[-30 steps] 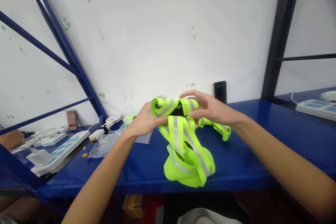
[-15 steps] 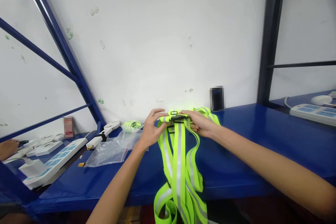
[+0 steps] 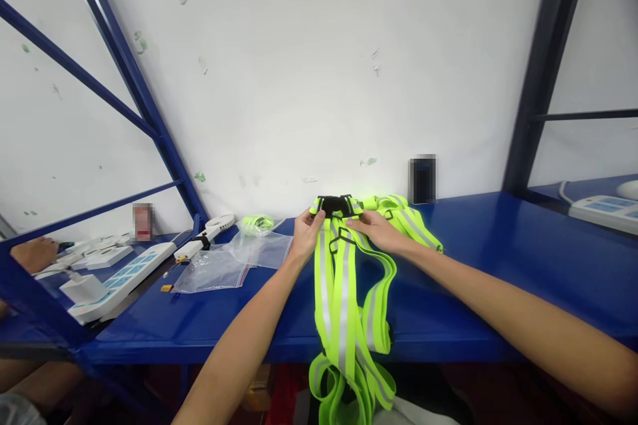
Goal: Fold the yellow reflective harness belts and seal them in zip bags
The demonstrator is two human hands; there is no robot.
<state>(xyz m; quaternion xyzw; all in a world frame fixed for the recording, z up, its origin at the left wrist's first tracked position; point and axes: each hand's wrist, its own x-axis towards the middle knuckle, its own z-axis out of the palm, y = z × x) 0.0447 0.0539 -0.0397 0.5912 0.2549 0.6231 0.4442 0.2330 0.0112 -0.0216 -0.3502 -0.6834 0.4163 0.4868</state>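
Observation:
A neon-yellow reflective harness (image 3: 343, 292) with silver stripes lies on the blue table, its straps hanging over the front edge in loops. At its top sits a black buckle piece (image 3: 335, 205). My left hand (image 3: 308, 231) grips the strap at the left end of this piece, thumb on top. On the right end, my right hand (image 3: 377, 227) pinches the strap between thumb and fingers. A smaller black strap adjuster (image 3: 343, 239) shows just below. More yellow strap (image 3: 411, 222) lies on the table behind my right hand.
Clear plastic bags (image 3: 214, 271) and a bundled yellow strap (image 3: 256, 224) lie left, near a white handheld fan (image 3: 219, 222). Beyond is a power strip (image 3: 124, 282). A dark blurred box (image 3: 423, 179) stands against the wall. Another person's hand (image 3: 34, 254) is at far left.
The black buckle piece has turned up and now faces me, spread flat between both hands. The loose strap behind my right hand shows more fully. The view has shifted slightly.

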